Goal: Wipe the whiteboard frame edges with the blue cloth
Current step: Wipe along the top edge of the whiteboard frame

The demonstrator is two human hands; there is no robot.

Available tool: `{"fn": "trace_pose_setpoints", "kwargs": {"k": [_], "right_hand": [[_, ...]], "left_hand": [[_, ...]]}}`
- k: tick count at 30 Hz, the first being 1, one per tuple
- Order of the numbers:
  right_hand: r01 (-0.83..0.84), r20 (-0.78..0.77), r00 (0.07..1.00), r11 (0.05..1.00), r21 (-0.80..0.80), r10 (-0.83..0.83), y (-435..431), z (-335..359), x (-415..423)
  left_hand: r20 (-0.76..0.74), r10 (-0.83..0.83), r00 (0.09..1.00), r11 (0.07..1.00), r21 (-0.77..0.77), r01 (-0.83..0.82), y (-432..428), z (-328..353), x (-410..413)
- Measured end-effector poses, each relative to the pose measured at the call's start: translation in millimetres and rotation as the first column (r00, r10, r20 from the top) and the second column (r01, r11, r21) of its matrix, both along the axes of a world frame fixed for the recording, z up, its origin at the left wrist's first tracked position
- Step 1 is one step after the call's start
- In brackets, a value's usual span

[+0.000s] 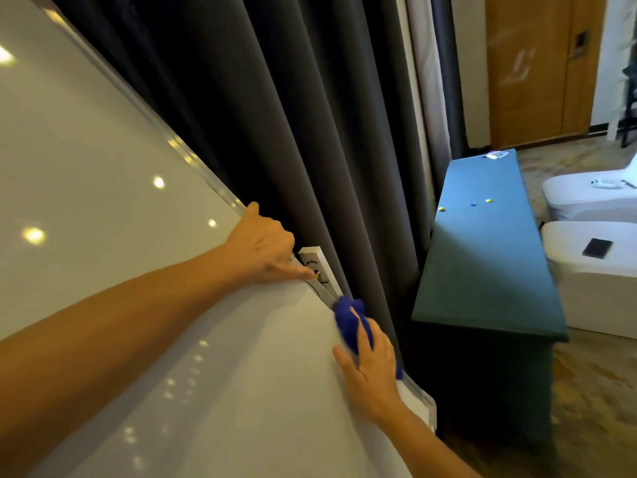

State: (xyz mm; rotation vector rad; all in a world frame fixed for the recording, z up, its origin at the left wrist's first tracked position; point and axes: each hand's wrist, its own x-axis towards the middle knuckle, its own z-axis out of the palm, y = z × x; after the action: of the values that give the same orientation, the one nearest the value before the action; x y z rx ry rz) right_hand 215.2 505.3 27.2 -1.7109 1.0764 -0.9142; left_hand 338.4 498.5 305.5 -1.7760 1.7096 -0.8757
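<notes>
We grip the whiteboard [138,188] edge with the left hand [262,250] and press the blue cloth [346,322] evenly under the straight fingers of the right hand [374,370].

Left hand [265,251] and right hand [374,370] are bare, as are both forearms

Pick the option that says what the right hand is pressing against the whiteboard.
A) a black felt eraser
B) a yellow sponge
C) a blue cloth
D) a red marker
C: the right hand lies with its fingers over a bunched blue cloth, pressing it on the whiteboard near the board's edge.
</notes>
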Motion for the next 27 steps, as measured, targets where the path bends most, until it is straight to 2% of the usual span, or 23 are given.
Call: {"fn": "trace_pose_setpoints", "kwargs": {"k": [2,4,5,7,9,11,13,14,17,19,23,25,27], "right_hand": [[0.139,-0.145,0.983,0.97,0.201,-0.111,-5,-40,-25],[0.217,-0.26,0.957,0.91,0.352,-0.128,-5,-57,-40],[0.237,-0.246,0.957,0.906,0.35,-0.155,-6,-51,-39],[0.187,-0.085,0.982,0.95,0.25,-0.171,-7,-14,-20],[0.049,0.033,0.998,0.997,0.061,-0.051,-3,27,3],[-0.04,0.055,0.997,0.993,-0.111,0.047,0,43,12],[-0.074,0.023,0.997,0.992,-0.105,0.077,1,24,-3],[-0.043,-0.004,0.999,0.998,-0.053,0.043,1,3,-16],[0.082,-0.159,0.986,0.961,0.264,-0.04,-6,-52,-59],[0.089,-0.165,0.986,0.936,0.342,-0.034,-8,-57,-66],[-0.058,0.022,0.998,0.991,0.118,0.055,-1,-15,-38],[-0.098,0.048,0.994,0.995,0.004,0.098,0,-9,-40],[-0.117,0.038,0.993,0.993,0.016,0.116,-11,-25,-53]], "left_hand": [[-0.006,0.018,1.0,1.0,-0.002,-0.018,1,1,-1],[-0.022,0.032,0.999,1.0,0.0,-0.032,2,0,-4],[-0.021,0.021,1.0,1.0,-0.011,-0.021,2,0,-6],[-0.018,0.027,0.999,1.0,-0.013,-0.027,0,1,-10],[-0.017,0.032,0.999,0.999,-0.009,-0.032,-1,1,-14],[0.007,0.013,1.0,1.0,-0.014,-0.013,-4,2,-16],[-0.005,0.026,1.0,1.0,-0.007,-0.026,0,0,-17],[-0.006,0.024,1.0,1.0,-0.015,-0.025,0,0,-18],[-0.016,0.045,0.999,0.999,-0.016,-0.045,2,2,-20],[-0.025,0.039,0.999,0.999,-0.024,-0.04,2,1,-23],[0.013,0.064,0.998,0.998,-0.013,-0.064,3,1,-28],[0.042,0.089,0.995,0.995,-0.037,-0.087,5,2,-33],[0.056,0.105,0.993,0.991,-0.084,-0.101,8,-4,-40]]}}
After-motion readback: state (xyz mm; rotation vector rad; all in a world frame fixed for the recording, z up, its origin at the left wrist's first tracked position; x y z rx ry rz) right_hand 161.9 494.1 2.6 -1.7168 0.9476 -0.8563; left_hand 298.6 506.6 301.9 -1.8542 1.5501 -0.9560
